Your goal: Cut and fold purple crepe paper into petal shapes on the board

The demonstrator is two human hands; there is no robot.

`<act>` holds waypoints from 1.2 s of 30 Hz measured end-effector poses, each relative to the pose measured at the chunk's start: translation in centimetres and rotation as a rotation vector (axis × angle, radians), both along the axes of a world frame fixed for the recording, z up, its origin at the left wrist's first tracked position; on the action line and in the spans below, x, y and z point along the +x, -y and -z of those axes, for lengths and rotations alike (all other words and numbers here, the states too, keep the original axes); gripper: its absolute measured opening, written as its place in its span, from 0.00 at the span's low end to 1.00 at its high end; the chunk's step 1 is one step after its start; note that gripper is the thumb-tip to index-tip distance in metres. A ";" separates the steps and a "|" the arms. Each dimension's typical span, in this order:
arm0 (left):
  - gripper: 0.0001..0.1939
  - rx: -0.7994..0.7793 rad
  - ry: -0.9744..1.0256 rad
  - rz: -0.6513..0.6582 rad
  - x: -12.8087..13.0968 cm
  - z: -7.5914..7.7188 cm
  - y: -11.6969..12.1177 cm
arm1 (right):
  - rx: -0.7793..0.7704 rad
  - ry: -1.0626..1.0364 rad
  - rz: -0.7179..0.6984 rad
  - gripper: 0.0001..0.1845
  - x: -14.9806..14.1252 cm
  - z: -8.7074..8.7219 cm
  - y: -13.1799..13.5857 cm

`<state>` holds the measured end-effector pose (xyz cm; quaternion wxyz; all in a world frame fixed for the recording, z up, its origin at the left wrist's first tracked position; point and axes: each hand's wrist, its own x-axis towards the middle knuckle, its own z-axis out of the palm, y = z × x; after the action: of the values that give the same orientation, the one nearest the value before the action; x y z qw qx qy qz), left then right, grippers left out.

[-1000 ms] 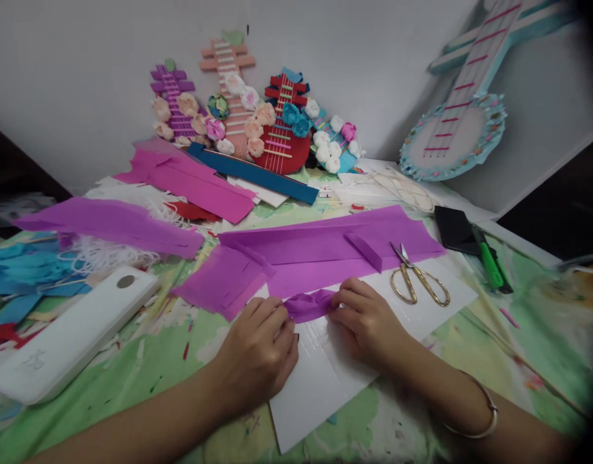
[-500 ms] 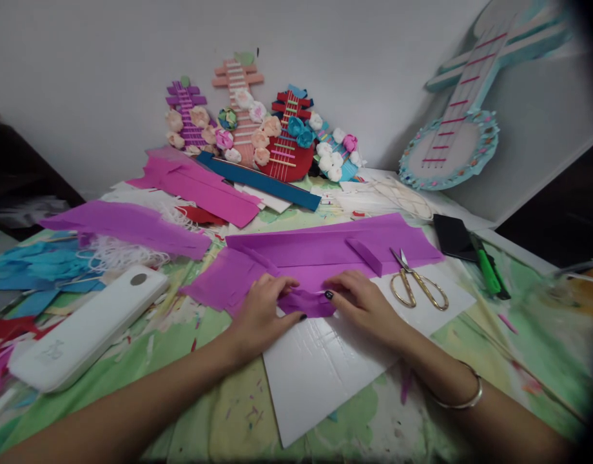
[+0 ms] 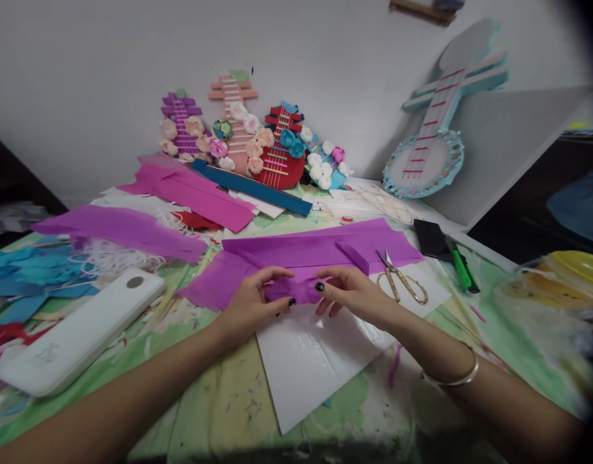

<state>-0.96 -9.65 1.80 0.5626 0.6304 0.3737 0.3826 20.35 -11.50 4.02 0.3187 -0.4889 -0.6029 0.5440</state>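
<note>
A small piece of purple crepe paper (image 3: 302,291) is stretched between my two hands, above a white board (image 3: 306,361). My left hand (image 3: 252,299) pinches its left end between thumb and fingers. At the other end, my right hand (image 3: 352,293) grips it with thumb and forefinger, the lower fingers curled beneath. Larger purple crepe sheets (image 3: 296,248) lie just behind my hands, with a narrow folded purple strip (image 3: 353,256) on top. Gold-handled scissors (image 3: 401,278) rest on the board to the right of my right hand, blades apart.
A white power bank-like block (image 3: 84,332) lies at left beside blue paper (image 3: 40,267). Pink crepe paper (image 3: 190,193) and a dark blue strip (image 3: 251,187) lie behind. Decorated paper instruments (image 3: 281,148) lean on the wall. A green cutter (image 3: 461,267) and a yellow-lidded tub (image 3: 579,270) are at right.
Both hands have lifted the small purple piece slightly, and its lower edge now sits higher over the board. My right hand's lower fingers have come into view below it. The camera view has shifted right.
</note>
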 end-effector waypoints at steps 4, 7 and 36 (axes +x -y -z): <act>0.28 -0.067 0.086 0.072 0.2 -0.2 0.1 | -0.014 -0.038 0.130 0.21 -1.1 0.6 -0.3; 0.23 -0.027 0.054 0.106 0.2 -0.1 0.0 | -0.012 -0.195 0.141 0.22 -1.8 1.5 -0.4; 0.14 -0.170 0.113 0.027 0.1 0.2 -0.2 | -0.016 -0.248 0.118 0.11 -2.3 1.9 0.5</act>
<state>-0.86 -9.40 1.63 0.6392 0.5630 0.3641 0.3768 18.09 -11.98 2.10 0.4182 -0.4549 -0.5249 0.5854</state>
